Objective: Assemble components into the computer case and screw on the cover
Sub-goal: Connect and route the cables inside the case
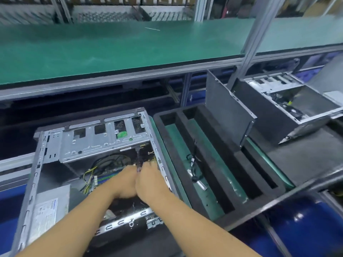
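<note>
The computer case (34,182) lies on its side at the near edge of the line, open face up, and that's what lets both arms go straight down into it. Left grip (124,183) and right grip (150,181) are pressed knuckle to knuckle deep inside, just below the drive cage (96,143). A dark cable (138,161) drops from the cage and runs right between them. Both grips are drawn in narrow, fingers curled, pinching its lower end. The fingertips are tucked behind the knuckles, so I can't tell what the plug meets. To me it looks like a connector being seated, one hand steadying and one pushing. The power supply (50,206) sits in the near-left corner with yellow wires (87,175) trailing from it. The cover (228,112) stands propped in the foam tray (156,119) just right of the case, parked there, I'd say, until the insides are done. A spare lead (194,170) lies in one slot.
</note>
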Available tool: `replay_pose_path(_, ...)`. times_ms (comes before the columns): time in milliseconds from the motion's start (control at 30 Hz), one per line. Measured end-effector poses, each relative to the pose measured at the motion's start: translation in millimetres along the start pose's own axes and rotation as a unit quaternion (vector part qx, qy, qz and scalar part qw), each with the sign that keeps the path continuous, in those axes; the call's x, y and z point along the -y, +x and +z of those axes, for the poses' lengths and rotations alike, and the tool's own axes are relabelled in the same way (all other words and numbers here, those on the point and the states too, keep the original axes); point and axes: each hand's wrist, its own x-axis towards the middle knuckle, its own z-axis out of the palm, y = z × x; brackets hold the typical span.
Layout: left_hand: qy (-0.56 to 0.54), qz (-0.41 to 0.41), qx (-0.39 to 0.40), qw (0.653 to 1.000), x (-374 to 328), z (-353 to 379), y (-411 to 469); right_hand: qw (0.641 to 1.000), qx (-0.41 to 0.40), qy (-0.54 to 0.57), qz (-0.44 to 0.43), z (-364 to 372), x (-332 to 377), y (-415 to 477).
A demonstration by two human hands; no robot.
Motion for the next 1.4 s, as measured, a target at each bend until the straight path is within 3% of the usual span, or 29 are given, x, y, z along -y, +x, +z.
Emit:
replay_pose_path(100,-0.033,-0.039,0.002,0.999,-2.9,3.8,0.5,0.997,0.013,-0.067,-0.036,-3.9,1.3,4.4)
replay_pose_path(233,-0.231,-0.106,-0.009,0.967,-1.3,-1.8,-6.8,0.995,-0.033,0.007,-0.090,-33.1,-0.7,12.1)
replay_pose_path(367,-0.411,-0.158,-0.083,0.894,8.3,-2.7,-1.6,0.985,-0.090,0.117,-0.093,-68.9,-25.2,25.3)
replay_pose_path(533,-0.535,-0.290,-0.196,0.769,-0.4,-3.2,34.0,0.979,-0.061,0.192,-0.043,-85.6,-65.3,44.9)
replay_pose_path(733,-0.580,-0.347,-0.202,0.709,-15.8,-14.0,43.9,0.972,-0.047,0.221,0.071,-85.4,-121.0,83.3)
replay_pose_path(867,-0.506,-0.405,-0.204,0.734,-33.3,-24.7,45.0,0.977,-0.049,0.168,0.124,-75.4,-165.2,103.1)
replay_pose_path(967,-0.258,-0.470,-0.236,0.811,-52.0,-34.8,40.7,0.992,0.020,0.024,0.122,-63.4,-203.2,109.8)
replay_pose_path(1033,-0.139,-0.439,-0.316,0.830,-62.9,-36.4,36.8,0.989,0.067,-0.087,0.102,-55.7,-220.6,110.9)
replay_pose_path(1200,-0.115,-0.354,-0.405,0.835,-81.9,-27.8,43.2,0.958,0.190,-0.212,0.041,-33.5,-230.8,116.7)
replay_pose_path(1400,-0.113,-0.247,-0.407,0.872,-102.3,-26.7,62.1,0.951,0.168,-0.261,-0.001,-11.0,-250.1,118.2)
